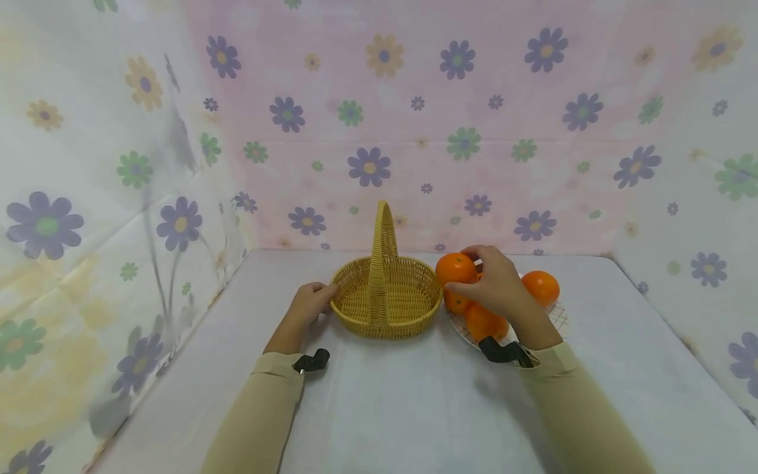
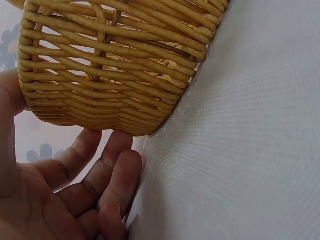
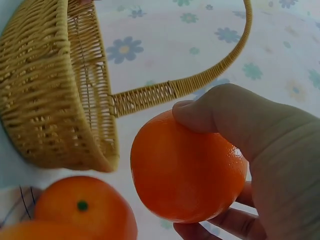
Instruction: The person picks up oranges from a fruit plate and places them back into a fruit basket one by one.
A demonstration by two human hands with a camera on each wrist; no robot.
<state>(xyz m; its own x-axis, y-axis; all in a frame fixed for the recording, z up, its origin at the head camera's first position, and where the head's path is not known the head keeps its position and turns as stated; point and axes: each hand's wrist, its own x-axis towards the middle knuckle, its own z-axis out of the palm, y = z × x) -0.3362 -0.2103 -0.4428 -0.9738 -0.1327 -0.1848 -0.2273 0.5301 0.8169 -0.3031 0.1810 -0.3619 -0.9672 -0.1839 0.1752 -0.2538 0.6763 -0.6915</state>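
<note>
A yellow wicker basket (image 1: 408,324) with a tall arched handle stands upright on the table. At its left end my left hand (image 1: 306,308) holds the rim, thumb over the edge and fingertips against the woven outer wall (image 2: 110,95). My right hand (image 1: 500,284) grips an orange (image 1: 454,268) between thumb and fingers, just beside the basket's right rim and above the other fruit. In the right wrist view the held orange (image 3: 187,167) is clear of the oranges below. Several more oranges (image 1: 487,322) lie on a plate (image 1: 559,318), partly hidden by my right hand.
One orange (image 1: 541,288) sits at the right side of the plate, which has a grid pattern. A white cloth covers the table (image 1: 391,408). Flowered fabric (image 1: 414,131) hangs behind the table and along both sides.
</note>
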